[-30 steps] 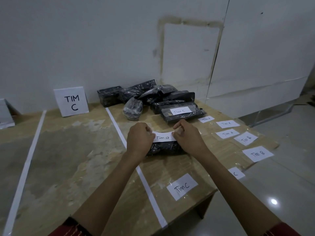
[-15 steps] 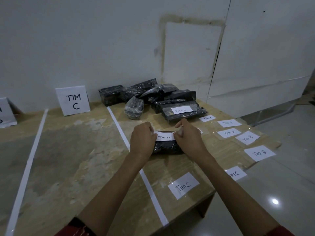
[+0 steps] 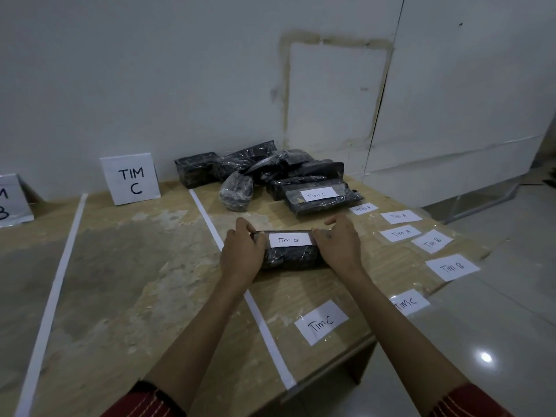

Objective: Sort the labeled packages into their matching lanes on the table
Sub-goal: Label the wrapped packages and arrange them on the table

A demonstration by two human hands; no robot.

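At package [image 3: 289, 256] ends, left hand [image 3: 240, 254] pinching, right hand [image 3: 338, 245] resting

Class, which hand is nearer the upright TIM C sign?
Left. The left hand grips the package end nearer the sign; the right hand rests on its far end.
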